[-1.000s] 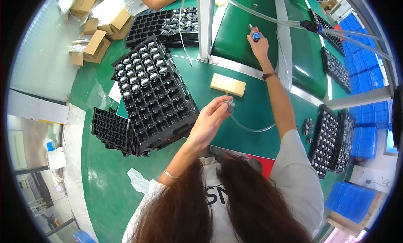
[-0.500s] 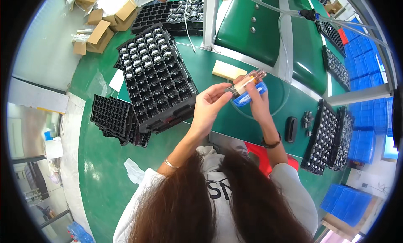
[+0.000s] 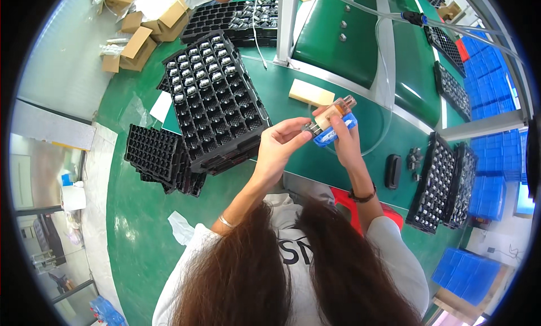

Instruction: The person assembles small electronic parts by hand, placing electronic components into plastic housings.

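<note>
My right hand [image 3: 347, 143] is closed round a hand-held device [image 3: 328, 118] with a tan barrel, a clear brownish end and a blue lower part. Its exact kind cannot be made out. At the device's near-left end, my left hand [image 3: 279, 148] pinches a small dark metal piece [image 3: 309, 128] between thumb and fingers; the piece touches or nearly touches the device. Both hands are above the green table. Just beyond them lies a pale yellow block [image 3: 311, 93]. To the left, a black compartment tray [image 3: 211, 103] holds small silver parts in its far rows.
Black trays [image 3: 151, 152] are stacked at lower left. On the right lie a black oblong case [image 3: 393, 172], loose dark parts [image 3: 415, 158] and a filled tray [image 3: 433, 182]. A metal post [image 3: 286, 27] stands ahead beside a green conveyor belt [image 3: 336, 39]. A clear hose [image 3: 385, 56] hangs over the table.
The whole view has shifted slightly. The device sits at a slightly different tilt in my right hand, and my left fingers remain at its end, still pinching the small metal piece.
</note>
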Action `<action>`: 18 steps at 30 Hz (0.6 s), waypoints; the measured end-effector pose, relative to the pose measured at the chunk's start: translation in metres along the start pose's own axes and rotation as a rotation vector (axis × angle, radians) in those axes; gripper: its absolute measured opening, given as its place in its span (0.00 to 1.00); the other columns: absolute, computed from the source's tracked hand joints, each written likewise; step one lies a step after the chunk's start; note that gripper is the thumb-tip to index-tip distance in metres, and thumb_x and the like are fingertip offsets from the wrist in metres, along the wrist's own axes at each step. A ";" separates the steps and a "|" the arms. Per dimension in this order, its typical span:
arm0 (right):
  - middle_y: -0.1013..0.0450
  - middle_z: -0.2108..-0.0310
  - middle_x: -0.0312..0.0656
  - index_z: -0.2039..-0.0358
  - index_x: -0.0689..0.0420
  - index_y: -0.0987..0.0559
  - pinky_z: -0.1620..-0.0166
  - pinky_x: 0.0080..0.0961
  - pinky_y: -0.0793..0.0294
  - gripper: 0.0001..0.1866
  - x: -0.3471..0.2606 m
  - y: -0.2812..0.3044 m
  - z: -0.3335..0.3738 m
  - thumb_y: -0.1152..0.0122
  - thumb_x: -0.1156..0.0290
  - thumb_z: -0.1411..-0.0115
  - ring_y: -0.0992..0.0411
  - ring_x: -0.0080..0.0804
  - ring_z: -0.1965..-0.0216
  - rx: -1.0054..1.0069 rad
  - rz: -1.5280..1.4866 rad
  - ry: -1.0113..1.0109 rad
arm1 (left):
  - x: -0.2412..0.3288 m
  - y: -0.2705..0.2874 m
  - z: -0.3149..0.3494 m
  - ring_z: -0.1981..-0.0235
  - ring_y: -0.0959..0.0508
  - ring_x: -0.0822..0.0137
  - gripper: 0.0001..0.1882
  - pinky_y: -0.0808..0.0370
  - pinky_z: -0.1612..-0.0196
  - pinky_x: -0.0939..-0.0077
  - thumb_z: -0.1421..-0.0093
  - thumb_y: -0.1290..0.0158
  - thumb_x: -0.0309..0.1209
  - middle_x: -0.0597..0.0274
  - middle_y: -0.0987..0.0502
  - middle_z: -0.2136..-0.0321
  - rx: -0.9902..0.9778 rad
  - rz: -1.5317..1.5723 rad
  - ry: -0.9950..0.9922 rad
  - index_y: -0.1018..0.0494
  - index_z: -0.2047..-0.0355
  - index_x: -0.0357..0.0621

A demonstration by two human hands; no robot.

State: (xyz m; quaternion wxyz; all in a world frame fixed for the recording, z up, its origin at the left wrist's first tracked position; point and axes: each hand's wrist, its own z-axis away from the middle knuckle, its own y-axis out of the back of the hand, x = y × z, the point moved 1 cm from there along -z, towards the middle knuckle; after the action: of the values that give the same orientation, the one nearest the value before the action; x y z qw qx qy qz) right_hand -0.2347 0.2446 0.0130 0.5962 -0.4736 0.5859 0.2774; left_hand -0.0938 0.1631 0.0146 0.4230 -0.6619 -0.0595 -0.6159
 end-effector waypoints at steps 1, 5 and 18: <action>0.29 0.59 0.43 0.53 0.60 0.33 0.58 0.21 0.28 0.15 0.001 -0.001 0.000 0.55 0.65 0.38 0.28 0.25 0.61 -0.003 -0.002 -0.002 | -0.001 0.001 0.000 0.61 0.24 0.74 0.17 0.30 0.53 0.81 0.45 0.45 0.24 0.58 0.23 0.62 0.004 -0.001 -0.001 0.29 0.55 0.32; 0.29 0.59 0.43 0.51 0.58 0.35 0.59 0.21 0.28 0.16 0.002 -0.002 0.002 0.56 0.65 0.37 0.29 0.25 0.61 0.013 0.000 0.035 | 0.000 0.002 -0.001 0.62 0.24 0.74 0.17 0.29 0.56 0.82 0.45 0.44 0.24 0.59 0.23 0.63 0.014 -0.012 0.007 0.29 0.55 0.32; 0.29 0.59 0.41 0.52 0.58 0.34 0.60 0.19 0.29 0.17 0.010 0.003 0.005 0.52 0.63 0.38 0.30 0.23 0.61 -0.025 0.070 -0.038 | -0.006 0.001 0.000 0.64 0.24 0.75 0.15 0.28 0.58 0.83 0.46 0.43 0.22 0.59 0.22 0.65 0.040 -0.005 -0.003 0.28 0.57 0.33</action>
State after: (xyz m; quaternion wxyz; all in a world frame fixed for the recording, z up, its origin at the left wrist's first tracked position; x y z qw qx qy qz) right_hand -0.2338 0.2476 0.0022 0.5911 -0.4549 0.5873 0.3142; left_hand -0.0948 0.1646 0.0091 0.4346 -0.6541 -0.0740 -0.6146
